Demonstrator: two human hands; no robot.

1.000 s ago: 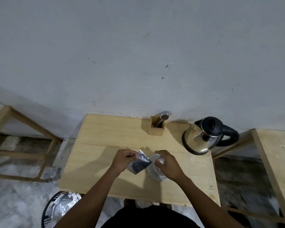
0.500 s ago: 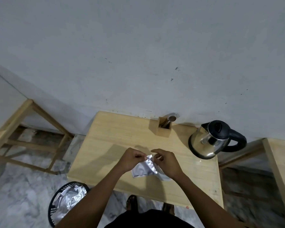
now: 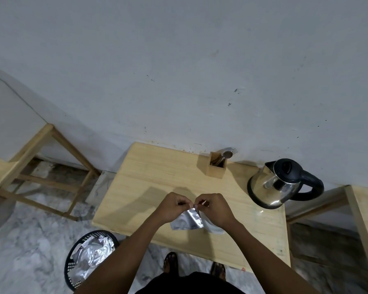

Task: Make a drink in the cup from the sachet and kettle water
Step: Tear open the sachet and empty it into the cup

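Note:
A silver foil sachet (image 3: pixel 188 220) hangs over the wooden table (image 3: pixel 149 177), pinched at its top edge by both hands. My left hand (image 3: pixel 172 206) grips the top from the left and my right hand (image 3: pixel 215 209) grips it from the right, fingertips close together. The white cup (image 3: pixel 215 228) stands on the table just below my right hand and is mostly hidden by it. A steel kettle (image 3: pixel 272 185) with a black lid and handle stands at the table's right rear.
A wooden holder (image 3: pixel 216 169) with a spoon and fork stands at the back against the wall. A black bin (image 3: pixel 89 259) full of foil wrappers sits on the floor at the left. Wooden frames flank the table on both sides.
My right hand left the cup and joined the left on the sachet's top edge. The sachet turned to hang downward. The camera view swung to the left.

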